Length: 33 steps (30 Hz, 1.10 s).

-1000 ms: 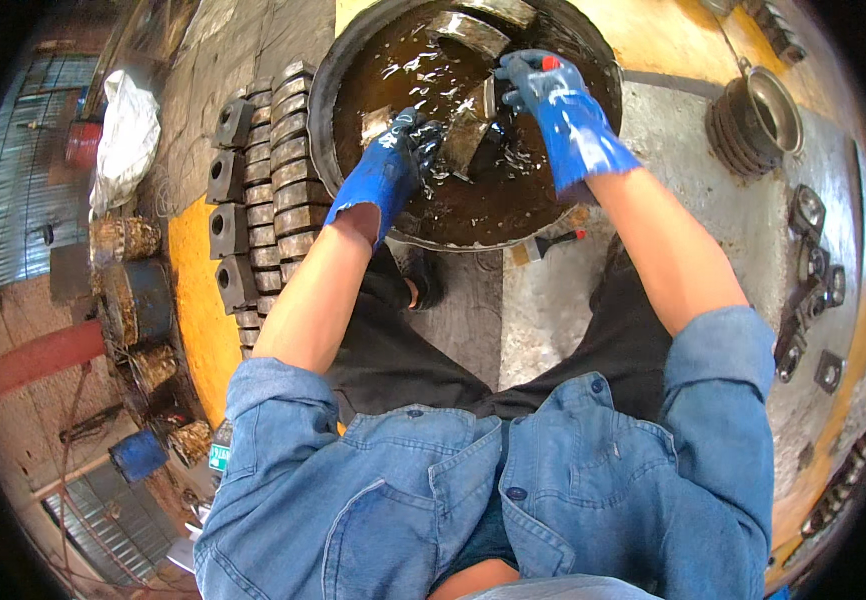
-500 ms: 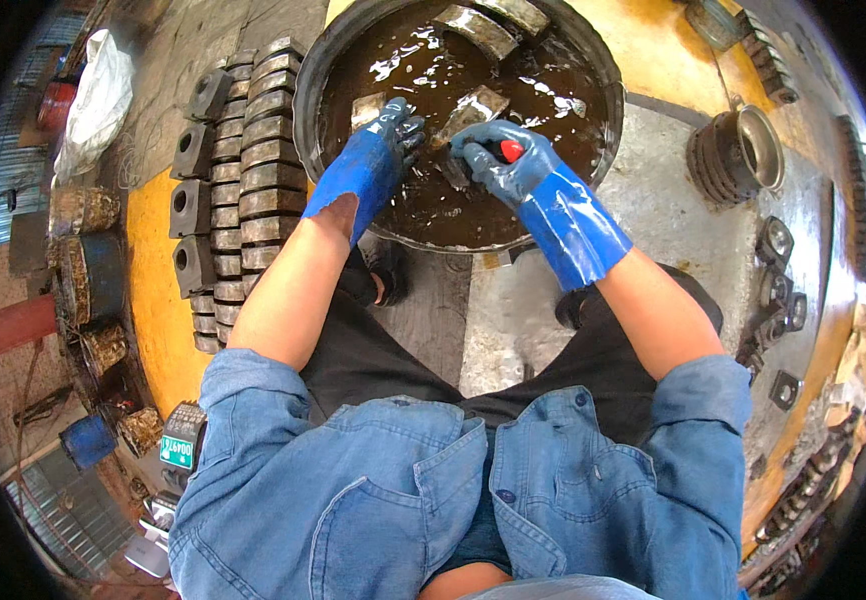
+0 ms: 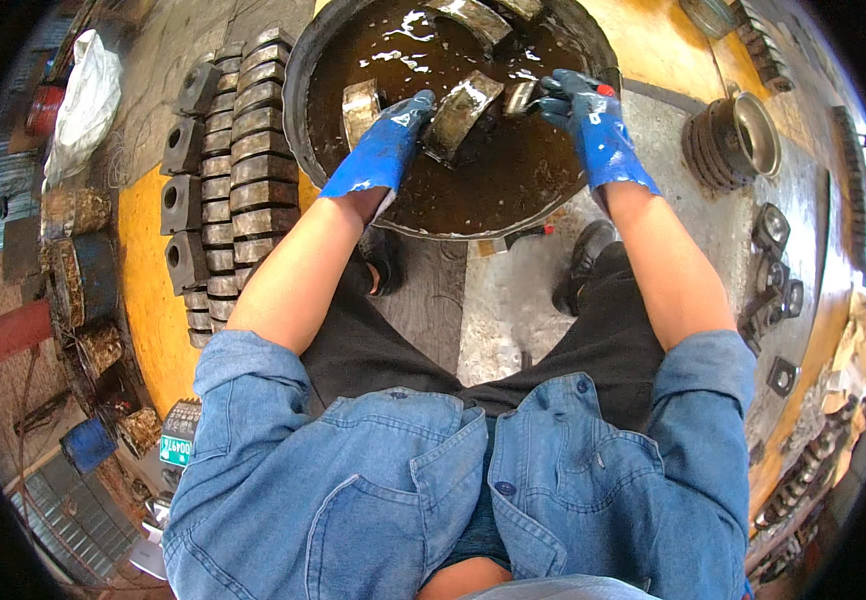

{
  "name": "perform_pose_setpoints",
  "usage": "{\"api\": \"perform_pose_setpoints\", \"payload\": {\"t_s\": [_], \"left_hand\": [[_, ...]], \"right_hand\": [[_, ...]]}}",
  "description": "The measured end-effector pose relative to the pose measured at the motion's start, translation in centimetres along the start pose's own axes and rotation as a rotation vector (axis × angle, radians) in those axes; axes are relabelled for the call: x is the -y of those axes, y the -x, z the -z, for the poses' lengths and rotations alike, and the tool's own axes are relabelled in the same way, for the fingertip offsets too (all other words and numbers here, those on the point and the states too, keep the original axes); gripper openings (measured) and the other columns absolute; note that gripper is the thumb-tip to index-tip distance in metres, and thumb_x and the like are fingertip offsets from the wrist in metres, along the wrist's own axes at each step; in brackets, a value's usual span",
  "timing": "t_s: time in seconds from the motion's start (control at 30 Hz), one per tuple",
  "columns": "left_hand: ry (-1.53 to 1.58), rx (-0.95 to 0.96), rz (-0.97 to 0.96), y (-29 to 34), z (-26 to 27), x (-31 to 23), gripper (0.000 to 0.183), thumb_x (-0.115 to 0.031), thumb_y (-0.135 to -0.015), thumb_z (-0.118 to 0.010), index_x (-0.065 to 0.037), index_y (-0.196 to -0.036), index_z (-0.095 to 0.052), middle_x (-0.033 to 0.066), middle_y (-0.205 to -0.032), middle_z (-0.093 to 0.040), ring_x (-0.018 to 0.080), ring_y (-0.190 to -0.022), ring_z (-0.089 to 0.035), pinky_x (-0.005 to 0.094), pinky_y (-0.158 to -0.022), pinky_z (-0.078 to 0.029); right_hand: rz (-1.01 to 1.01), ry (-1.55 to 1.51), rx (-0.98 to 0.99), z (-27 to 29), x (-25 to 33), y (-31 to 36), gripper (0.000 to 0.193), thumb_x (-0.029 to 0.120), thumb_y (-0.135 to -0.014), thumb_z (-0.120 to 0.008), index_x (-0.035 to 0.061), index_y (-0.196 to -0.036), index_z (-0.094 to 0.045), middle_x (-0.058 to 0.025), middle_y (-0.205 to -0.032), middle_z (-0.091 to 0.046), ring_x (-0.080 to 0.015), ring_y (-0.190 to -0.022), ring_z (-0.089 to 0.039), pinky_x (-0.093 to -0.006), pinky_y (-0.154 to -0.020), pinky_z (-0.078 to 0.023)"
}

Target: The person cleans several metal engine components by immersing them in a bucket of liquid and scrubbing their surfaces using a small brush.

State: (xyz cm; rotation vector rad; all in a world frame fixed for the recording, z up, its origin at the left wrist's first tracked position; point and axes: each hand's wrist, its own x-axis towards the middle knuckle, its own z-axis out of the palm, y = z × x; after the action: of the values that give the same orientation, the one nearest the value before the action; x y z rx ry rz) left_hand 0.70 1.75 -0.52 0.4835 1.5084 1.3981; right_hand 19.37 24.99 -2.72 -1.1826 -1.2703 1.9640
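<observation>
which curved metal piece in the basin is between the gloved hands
The large middle piece, right of the left hand; another piece is left of that hand, and the rest lie farther off.

I watch through the left fisheye of a head-worn pair, looking steeply down the wearer's front. The denim shirt (image 3: 363, 440) sits closest, at six o'clock; the left forearm (image 3: 298, 265) and right forearm (image 3: 671, 260) enter around eight and four, reaching to the round basin (image 3: 453, 235), farther off at twelve. Edges bow outward.
</observation>
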Motion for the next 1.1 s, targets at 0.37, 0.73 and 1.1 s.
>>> {"api": "perform_pose_setpoints", "payload": {"t_s": [0.37, 0.73, 1.1], "left_hand": [[-0.323, -0.046, -0.075, -0.2, -1.0, 0.1, 0.059, -0.042, -0.109, -0.051, 0.0, -0.149, -0.055, 0.0106, -0.149, -0.058, 0.0217, -0.135, -0.053, 0.0337, -0.115, -0.038], [-0.636, 0.007, -0.214, -0.9, -0.1, 0.7, 0.053, -0.032, -0.112, -0.045, 0.002, -0.153, -0.048, 0.0133, -0.156, -0.052, 0.0211, -0.143, -0.049, 0.0341, -0.122, -0.033], [-0.06, 0.012, 0.056, 0.5, -1.6, -0.9, 0.053, -0.032, -0.109, -0.049, -0.001, -0.152, -0.05, 0.0146, -0.157, -0.051, 0.0228, -0.144, -0.048, 0.0343, -0.122, -0.034]], "right_hand": [[0.26, 0.041, 0.12, -3.2, -4.7, 7.4, 0.014, 0.012, -0.101, -0.069, 0.0038, -0.111, -0.074, -0.0077, -0.103, -0.077, -0.0155, -0.085, -0.072, -0.0307, -0.076, -0.061], [0.16, 0.138, 0.245, -3.6, -4.1, 9.3, 0.018, 0.013, -0.103, -0.066, 0.001, -0.115, -0.072, -0.009, -0.107, -0.076, -0.0158, -0.088, -0.072, -0.0295, -0.073, -0.062], [0.125, 0.031, 0.101, -2.1, 1.3, 6.5, 0.023, 0.02, -0.1, -0.068, 0.004, -0.116, -0.073, -0.0094, -0.1, -0.078, -0.0209, -0.082, -0.074, -0.0326, -0.071, -0.06]]}}
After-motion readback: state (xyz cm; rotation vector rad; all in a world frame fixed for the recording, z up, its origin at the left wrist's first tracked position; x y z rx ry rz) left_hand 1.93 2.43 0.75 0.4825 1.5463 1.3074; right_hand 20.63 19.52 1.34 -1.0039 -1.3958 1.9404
